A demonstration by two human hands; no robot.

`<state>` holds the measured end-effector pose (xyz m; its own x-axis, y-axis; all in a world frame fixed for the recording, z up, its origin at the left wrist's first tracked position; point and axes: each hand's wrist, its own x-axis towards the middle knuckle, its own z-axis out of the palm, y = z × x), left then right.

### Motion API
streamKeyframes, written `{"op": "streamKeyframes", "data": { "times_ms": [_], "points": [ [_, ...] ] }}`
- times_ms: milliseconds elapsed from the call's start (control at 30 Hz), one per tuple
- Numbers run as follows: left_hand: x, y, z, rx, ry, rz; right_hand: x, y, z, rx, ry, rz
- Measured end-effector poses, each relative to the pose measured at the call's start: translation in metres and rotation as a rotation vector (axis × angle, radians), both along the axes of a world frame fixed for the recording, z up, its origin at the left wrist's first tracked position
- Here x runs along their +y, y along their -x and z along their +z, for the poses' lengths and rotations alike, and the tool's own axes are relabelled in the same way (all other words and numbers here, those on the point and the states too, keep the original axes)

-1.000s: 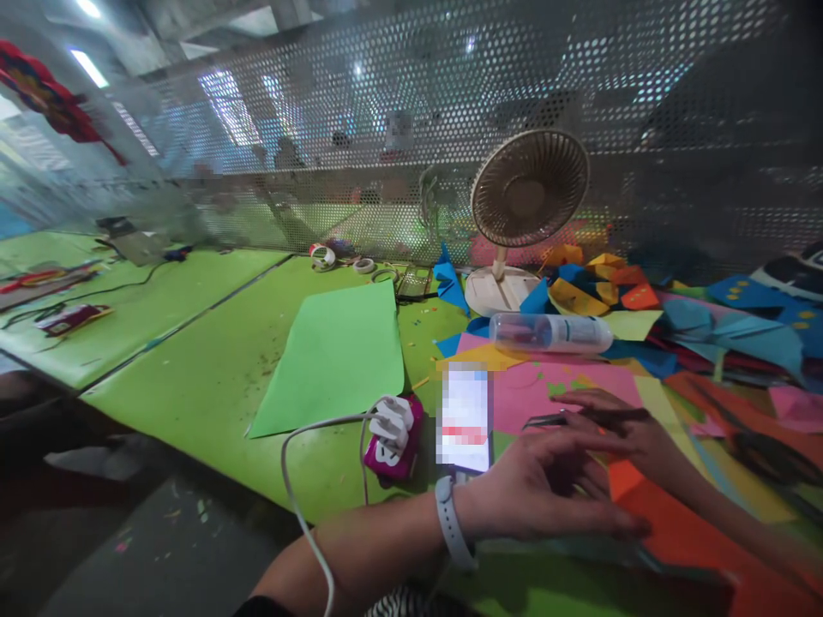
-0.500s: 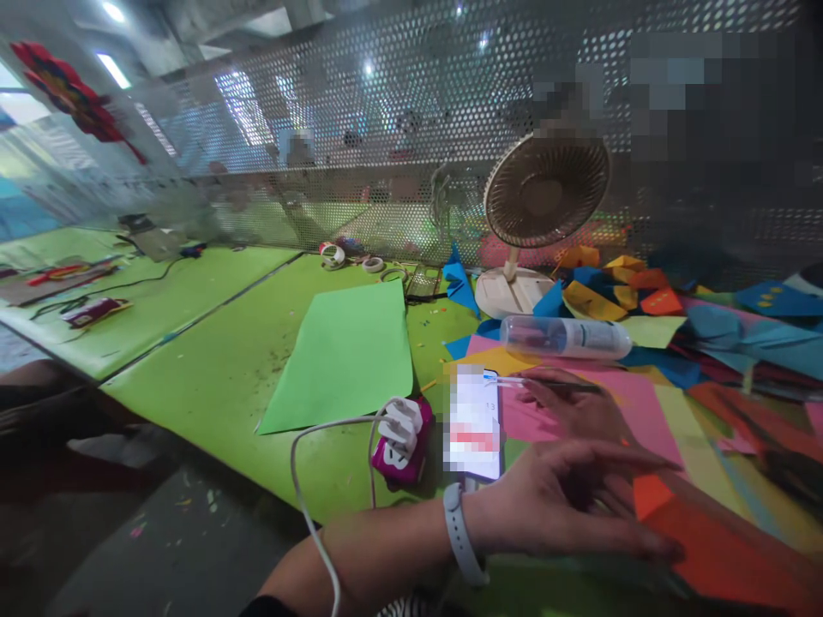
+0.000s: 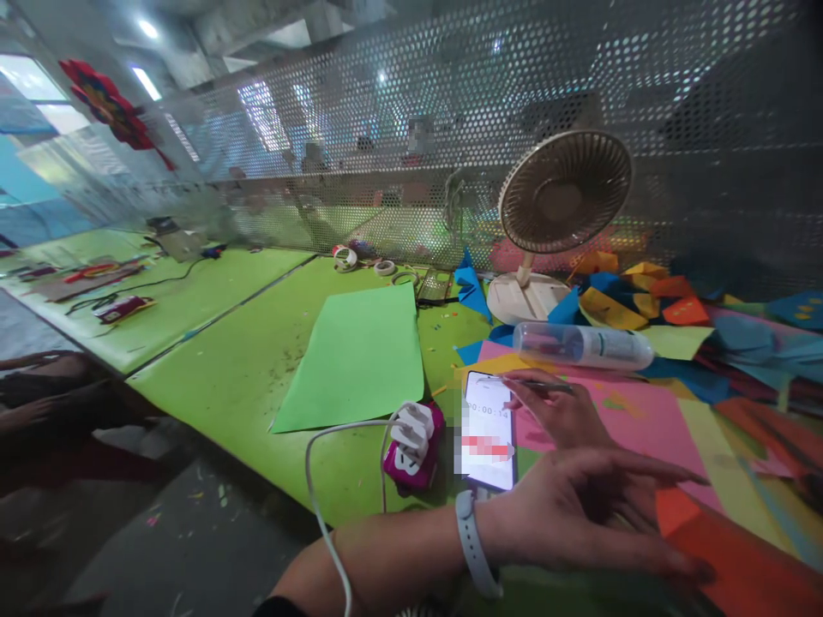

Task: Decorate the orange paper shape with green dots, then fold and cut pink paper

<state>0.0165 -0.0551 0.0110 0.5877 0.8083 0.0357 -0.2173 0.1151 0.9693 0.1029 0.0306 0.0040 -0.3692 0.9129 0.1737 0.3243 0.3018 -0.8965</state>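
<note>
My left hand (image 3: 579,514), with a pale band on its wrist, reaches across the near edge of the table. Its thumb lies in front of an orange sheet of paper (image 3: 726,548), and the other fingers seem to pass behind the sheet. Beyond it, my right hand (image 3: 566,411) holds a thin metal tool (image 3: 546,385) that I cannot name for certain. One fingertip of this hand is over the right edge of a lit phone (image 3: 489,420) showing a running timer. My left hand partly hides my right forearm.
A magenta power adapter (image 3: 411,471) with white plugs and a cable sits left of the phone. Behind lie a green sheet (image 3: 360,351), a clear bottle (image 3: 582,344) and a fan (image 3: 562,193). Coloured paper scraps (image 3: 617,300) crowd the right side. Another person's arm (image 3: 45,386) is at far left.
The view has swung slightly left, so things sit farther right. The phone's timer went from 13 to 14. My right fingertip has come down beside the screen, and the tool lies flatter.
</note>
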Motion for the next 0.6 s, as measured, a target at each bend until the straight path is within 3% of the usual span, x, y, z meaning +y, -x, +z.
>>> {"op": "streamKeyframes", "data": {
  "times_ms": [200, 433, 600],
  "points": [
    [0.003, 0.0, 0.002, -0.039, -0.065, 0.025, 0.0, 0.002, -0.002, -0.087, -0.09, -0.027],
    [0.002, -0.001, 0.001, -0.049, -0.025, -0.005, -0.002, 0.002, 0.005, -0.068, -0.094, -0.014],
    [-0.001, -0.005, -0.006, -0.119, -0.024, -0.011, -0.017, -0.034, 0.001, -0.117, -0.005, -0.164]
  ]
}}
